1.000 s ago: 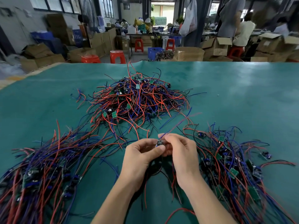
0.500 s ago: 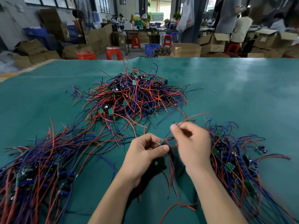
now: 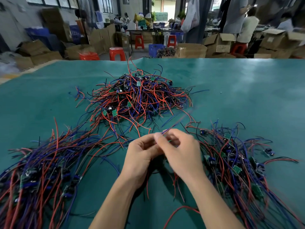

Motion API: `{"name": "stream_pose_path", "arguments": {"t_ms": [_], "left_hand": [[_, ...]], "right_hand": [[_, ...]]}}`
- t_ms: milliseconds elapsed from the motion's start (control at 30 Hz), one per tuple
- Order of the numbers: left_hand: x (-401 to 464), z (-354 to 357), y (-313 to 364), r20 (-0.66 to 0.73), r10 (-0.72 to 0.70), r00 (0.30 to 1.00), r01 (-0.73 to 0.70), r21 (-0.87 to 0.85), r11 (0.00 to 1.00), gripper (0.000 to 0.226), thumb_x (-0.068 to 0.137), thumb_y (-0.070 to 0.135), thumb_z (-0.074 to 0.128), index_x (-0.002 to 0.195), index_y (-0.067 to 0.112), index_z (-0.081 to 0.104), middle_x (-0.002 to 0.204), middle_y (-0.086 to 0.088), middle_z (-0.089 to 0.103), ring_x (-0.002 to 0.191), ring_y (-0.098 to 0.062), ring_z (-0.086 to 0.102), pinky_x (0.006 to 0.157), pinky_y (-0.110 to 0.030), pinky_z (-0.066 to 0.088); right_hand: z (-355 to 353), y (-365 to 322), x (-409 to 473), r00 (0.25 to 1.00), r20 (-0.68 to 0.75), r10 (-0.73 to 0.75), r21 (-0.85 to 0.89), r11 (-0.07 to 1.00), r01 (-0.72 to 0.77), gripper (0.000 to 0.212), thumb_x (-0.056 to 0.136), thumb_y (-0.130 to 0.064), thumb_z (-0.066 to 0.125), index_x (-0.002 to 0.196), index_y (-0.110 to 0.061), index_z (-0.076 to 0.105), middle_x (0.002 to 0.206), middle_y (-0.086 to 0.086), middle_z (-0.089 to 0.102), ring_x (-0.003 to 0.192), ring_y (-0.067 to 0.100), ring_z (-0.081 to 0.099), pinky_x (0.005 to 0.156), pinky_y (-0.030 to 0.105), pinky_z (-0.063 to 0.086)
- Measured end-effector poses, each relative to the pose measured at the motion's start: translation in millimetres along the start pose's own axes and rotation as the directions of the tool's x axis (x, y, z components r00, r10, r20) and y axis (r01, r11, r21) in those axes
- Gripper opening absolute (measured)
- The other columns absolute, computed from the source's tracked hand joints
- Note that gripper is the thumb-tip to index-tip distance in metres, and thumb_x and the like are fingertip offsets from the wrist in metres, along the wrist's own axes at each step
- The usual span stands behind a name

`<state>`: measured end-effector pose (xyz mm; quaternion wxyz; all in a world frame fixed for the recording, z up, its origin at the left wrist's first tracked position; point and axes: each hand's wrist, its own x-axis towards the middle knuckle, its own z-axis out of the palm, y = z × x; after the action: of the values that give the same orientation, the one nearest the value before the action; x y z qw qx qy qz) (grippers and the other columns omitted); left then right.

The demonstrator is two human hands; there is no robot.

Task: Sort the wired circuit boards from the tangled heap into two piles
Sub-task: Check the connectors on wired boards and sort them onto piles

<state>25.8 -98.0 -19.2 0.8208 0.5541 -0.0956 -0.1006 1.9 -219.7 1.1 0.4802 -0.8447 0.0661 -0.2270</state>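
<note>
A tangled heap of red, blue and black wires with small green circuit boards lies at the table's middle. A sorted pile with wires laid roughly parallel is at the near left. Another pile lies at the near right. My left hand and my right hand meet in front of the heap, fingers curled. My right hand pinches a wire that runs up and to the right; the wire is blurred. The board in my left hand is hidden by my fingers.
The table has a green mat. Beyond its far edge stand red stools, cardboard boxes, a blue crate and people at other tables.
My right hand slid along the wire away from my left hand, then came back close to it. My left hand stayed in place, still curled round the board.
</note>
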Motion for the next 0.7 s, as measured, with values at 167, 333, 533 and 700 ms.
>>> {"name": "stream_pose_path", "arguments": {"t_ms": [167,333,533,700], "left_hand": [[-1,-1,2,0.095,0.013,0.995,-0.018,0.048,0.999,0.033,0.090,-0.011,0.058,0.116,0.006,0.070,0.112,-0.015,0.073,0.095,-0.021,0.071,0.079,-0.024,0.056],[-4,4,3,-0.003,-0.020,1.000,0.020,0.188,0.982,0.013,0.096,0.002,0.058,0.097,-0.006,0.067,0.075,-0.016,0.072,0.057,-0.015,0.066,0.050,-0.019,0.049],[-2,3,10,0.066,-0.098,0.993,0.084,0.187,0.979,0.017,0.095,0.009,0.061,0.088,-0.001,0.072,0.063,-0.014,0.066,0.046,-0.017,0.059,0.041,-0.019,0.042],[-3,2,10,0.125,-0.121,0.985,0.085,0.259,0.962,0.016,0.092,0.012,0.064,0.081,0.010,0.075,0.068,-0.011,0.069,0.050,-0.014,0.059,0.045,-0.018,0.040]], "right_hand": [[-4,6,4,0.999,-0.042,0.030,0.115,0.993,-0.025,0.002,0.084,-0.024,0.082,0.083,-0.024,0.080,0.073,-0.011,0.075,0.070,0.006,0.069,0.075,0.033,0.056],[-13,7,9,0.997,-0.051,0.055,0.305,0.952,-0.037,0.002,0.080,-0.024,0.084,0.081,-0.024,0.082,0.077,-0.008,0.078,0.075,0.012,0.074,0.081,0.046,0.060],[-20,7,14,0.990,-0.129,0.055,0.393,0.920,0.000,0.005,0.080,-0.028,0.079,0.076,-0.026,0.080,0.073,-0.006,0.077,0.060,0.009,0.068,0.064,0.028,0.056],[-51,-2,24,0.894,-0.423,0.145,0.517,0.849,0.107,0.025,0.086,-0.014,0.081,0.067,-0.030,0.079,0.063,-0.014,0.072,0.056,0.002,0.063,0.062,0.020,0.053]]}}
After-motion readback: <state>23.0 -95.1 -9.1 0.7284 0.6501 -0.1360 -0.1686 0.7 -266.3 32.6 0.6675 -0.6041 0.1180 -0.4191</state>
